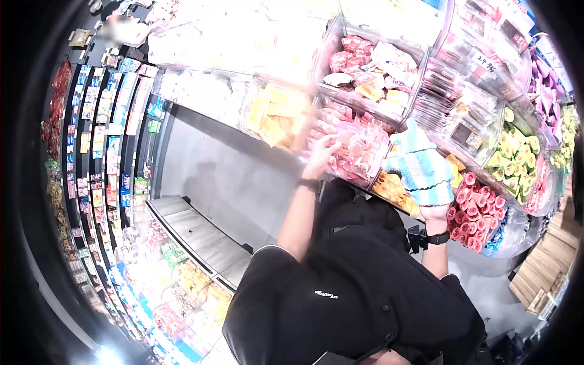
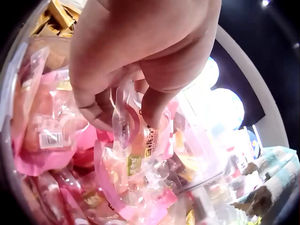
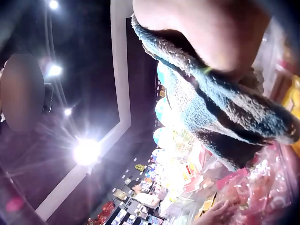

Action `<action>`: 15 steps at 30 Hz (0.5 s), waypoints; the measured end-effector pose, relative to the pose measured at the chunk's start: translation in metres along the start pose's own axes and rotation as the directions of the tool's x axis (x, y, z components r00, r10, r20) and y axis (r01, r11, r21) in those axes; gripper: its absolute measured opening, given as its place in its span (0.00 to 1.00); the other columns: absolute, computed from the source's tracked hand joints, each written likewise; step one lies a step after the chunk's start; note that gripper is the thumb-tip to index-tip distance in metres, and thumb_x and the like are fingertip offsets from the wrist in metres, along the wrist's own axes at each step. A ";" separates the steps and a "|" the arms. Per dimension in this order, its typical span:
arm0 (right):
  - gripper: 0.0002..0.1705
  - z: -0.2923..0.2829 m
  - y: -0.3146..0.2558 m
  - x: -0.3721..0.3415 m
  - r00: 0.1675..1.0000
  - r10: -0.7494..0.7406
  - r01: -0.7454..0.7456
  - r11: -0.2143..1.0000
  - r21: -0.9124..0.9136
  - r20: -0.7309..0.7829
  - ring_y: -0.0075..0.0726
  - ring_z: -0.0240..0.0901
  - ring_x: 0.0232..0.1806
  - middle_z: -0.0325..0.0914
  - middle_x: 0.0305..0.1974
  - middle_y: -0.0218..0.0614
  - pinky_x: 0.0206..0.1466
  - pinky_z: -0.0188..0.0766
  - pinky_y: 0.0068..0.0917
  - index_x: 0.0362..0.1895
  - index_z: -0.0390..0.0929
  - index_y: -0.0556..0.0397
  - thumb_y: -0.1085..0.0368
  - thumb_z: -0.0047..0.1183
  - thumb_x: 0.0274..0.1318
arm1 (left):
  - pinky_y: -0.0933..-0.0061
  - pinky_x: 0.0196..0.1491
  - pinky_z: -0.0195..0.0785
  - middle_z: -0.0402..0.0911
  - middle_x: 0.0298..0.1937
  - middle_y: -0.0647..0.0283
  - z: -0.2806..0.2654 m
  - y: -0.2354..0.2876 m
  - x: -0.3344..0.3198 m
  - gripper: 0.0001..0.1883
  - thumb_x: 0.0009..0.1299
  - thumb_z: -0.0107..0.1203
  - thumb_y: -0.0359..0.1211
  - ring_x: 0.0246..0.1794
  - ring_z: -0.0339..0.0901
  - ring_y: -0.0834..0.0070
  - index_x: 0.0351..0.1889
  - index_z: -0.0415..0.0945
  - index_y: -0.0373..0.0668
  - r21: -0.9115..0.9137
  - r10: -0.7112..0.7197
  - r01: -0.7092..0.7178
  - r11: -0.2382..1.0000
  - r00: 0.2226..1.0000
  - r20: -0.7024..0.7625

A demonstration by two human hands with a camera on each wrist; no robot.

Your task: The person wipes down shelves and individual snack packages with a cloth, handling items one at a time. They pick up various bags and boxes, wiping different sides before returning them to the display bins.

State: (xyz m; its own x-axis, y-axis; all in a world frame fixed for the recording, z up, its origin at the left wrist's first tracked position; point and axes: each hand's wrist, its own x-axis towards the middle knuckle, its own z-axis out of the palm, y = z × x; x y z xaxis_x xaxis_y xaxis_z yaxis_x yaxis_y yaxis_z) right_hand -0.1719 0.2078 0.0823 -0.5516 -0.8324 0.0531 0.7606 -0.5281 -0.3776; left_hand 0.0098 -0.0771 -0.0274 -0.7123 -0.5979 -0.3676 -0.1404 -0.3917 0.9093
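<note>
Fingers (image 2: 96, 115) of the left hand (image 1: 320, 158) are curled in, pinching with the thumb the upper part of a clear plastic packet with pink edging and dark printed characters (image 2: 140, 154); little gap is left between them. That packet sits on top of a heap of glossy pink-and-clear plastic packets (image 1: 359, 149) in a see-through plastic bin (image 2: 6, 124). A light, flat pinch near its edge seems best, since the film looks slick and the neighbours overlap closely; digging hard would probably crumple it or drag others along. Raising it straight, away from the bin wall, should disturb the heap least.

Its surface is shiny and creased, partly washed out by glare, with a green patch low on the front.

Left of the bin lie flat yellow packets (image 1: 274, 112). To its right, a fluffy blue-and-white checked cloth (image 1: 420, 173) covers most of the right hand (image 1: 435, 212), so whether those fingers grip it cannot be told. Farther right stand bunched red round-ended packages (image 1: 477, 210).
</note>
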 end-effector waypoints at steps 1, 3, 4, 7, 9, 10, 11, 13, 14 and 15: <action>0.32 0.000 -0.001 0.000 1.000 0.002 -0.002 1.000 0.003 -0.004 0.47 0.54 0.66 0.56 0.66 0.42 0.69 0.50 0.44 0.68 0.50 0.56 0.51 0.31 0.66 | 0.80 0.41 0.68 0.78 0.39 0.66 -0.002 -0.002 -0.001 0.15 0.65 0.54 0.25 0.37 0.74 0.82 0.50 0.72 0.35 0.089 0.045 -0.041 0.995 0.998 -0.049; 0.32 0.000 -0.001 0.000 1.000 -0.002 0.002 1.000 -0.004 -0.008 0.47 0.54 0.66 0.56 0.66 0.42 0.69 0.50 0.44 0.68 0.50 0.56 0.50 0.31 0.66 | 0.78 0.42 0.69 0.79 0.40 0.65 -0.007 -0.002 0.006 0.15 0.63 0.56 0.25 0.38 0.75 0.80 0.49 0.74 0.35 0.199 0.177 -0.167 0.966 0.984 -0.036; 0.32 0.000 -0.001 0.000 1.000 -0.004 0.004 1.000 -0.006 -0.012 0.47 0.54 0.67 0.56 0.66 0.42 0.69 0.50 0.44 0.68 0.50 0.56 0.50 0.31 0.66 | 0.77 0.43 0.70 0.80 0.40 0.64 -0.010 -0.002 0.006 0.14 0.63 0.56 0.25 0.39 0.76 0.78 0.48 0.75 0.36 0.325 0.274 -0.251 0.912 0.962 -0.024; 0.32 0.001 0.002 0.000 1.000 -0.017 0.017 1.000 -0.010 -0.020 0.47 0.54 0.67 0.55 0.67 0.42 0.69 0.49 0.44 0.68 0.50 0.56 0.50 0.31 0.66 | 0.73 0.44 0.71 0.81 0.38 0.58 -0.017 0.012 0.009 0.12 0.60 0.58 0.26 0.40 0.79 0.71 0.43 0.77 0.37 0.729 0.342 -0.249 0.637 0.939 0.022; 0.32 0.001 0.004 0.001 0.999 -0.026 0.026 1.000 -0.011 -0.024 0.47 0.53 0.67 0.55 0.67 0.42 0.69 0.49 0.44 0.68 0.50 0.56 0.50 0.31 0.66 | 0.68 0.43 0.70 0.81 0.36 0.53 -0.027 0.009 0.023 0.12 0.58 0.59 0.27 0.38 0.79 0.62 0.41 0.79 0.38 0.595 0.388 -0.321 0.736 0.922 0.017; 0.32 0.001 0.006 0.002 0.999 -0.030 0.029 0.999 -0.015 -0.030 0.47 0.53 0.67 0.55 0.67 0.42 0.69 0.49 0.45 0.68 0.50 0.55 0.50 0.31 0.66 | 0.68 0.43 0.70 0.81 0.35 0.54 -0.032 0.012 0.025 0.12 0.58 0.58 0.27 0.38 0.78 0.62 0.41 0.79 0.39 0.576 0.376 -0.316 0.754 0.927 0.017; 0.32 0.002 0.007 0.002 0.999 -0.035 0.035 0.999 -0.014 -0.032 0.47 0.53 0.67 0.55 0.67 0.42 0.69 0.48 0.45 0.68 0.50 0.55 0.50 0.31 0.66 | 0.67 0.43 0.70 0.80 0.35 0.54 -0.037 0.014 0.027 0.12 0.58 0.58 0.27 0.37 0.78 0.61 0.41 0.79 0.39 0.557 0.364 -0.310 0.770 0.931 0.016; 0.32 0.002 0.012 0.003 0.998 -0.049 0.048 0.999 -0.016 -0.041 0.47 0.53 0.67 0.54 0.67 0.42 0.69 0.48 0.45 0.68 0.50 0.55 0.50 0.31 0.66 | 0.66 0.43 0.69 0.80 0.32 0.56 -0.050 0.018 0.034 0.11 0.58 0.56 0.27 0.38 0.76 0.62 0.39 0.80 0.41 0.653 0.377 -0.305 0.693 0.926 0.031; 0.32 0.003 0.015 0.003 0.998 -0.053 0.053 0.999 -0.013 -0.044 0.47 0.53 0.67 0.54 0.67 0.42 0.69 0.48 0.45 0.68 0.50 0.55 0.50 0.31 0.66 | 0.67 0.44 0.68 0.79 0.32 0.57 -0.054 0.019 0.038 0.10 0.58 0.55 0.27 0.39 0.75 0.62 0.38 0.81 0.42 0.649 0.350 -0.296 0.701 0.935 0.049; 0.32 0.004 0.018 0.004 0.997 -0.065 0.064 0.998 -0.015 -0.044 0.47 0.53 0.67 0.54 0.67 0.42 0.70 0.48 0.45 0.68 0.50 0.55 0.50 0.31 0.66 | 0.67 0.44 0.68 0.79 0.33 0.58 -0.060 0.017 0.043 0.10 0.58 0.54 0.27 0.39 0.75 0.63 0.37 0.81 0.43 0.645 0.323 -0.287 0.708 0.944 0.066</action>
State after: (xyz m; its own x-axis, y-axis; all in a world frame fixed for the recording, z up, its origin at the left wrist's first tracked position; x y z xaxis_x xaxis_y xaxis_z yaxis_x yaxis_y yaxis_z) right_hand -0.1595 0.1942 0.0792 -0.6143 -0.7882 0.0366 0.7184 -0.5780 -0.3871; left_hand 0.0180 -0.1511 -0.0389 -0.7633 -0.6448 -0.0409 -0.3389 0.3457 0.8750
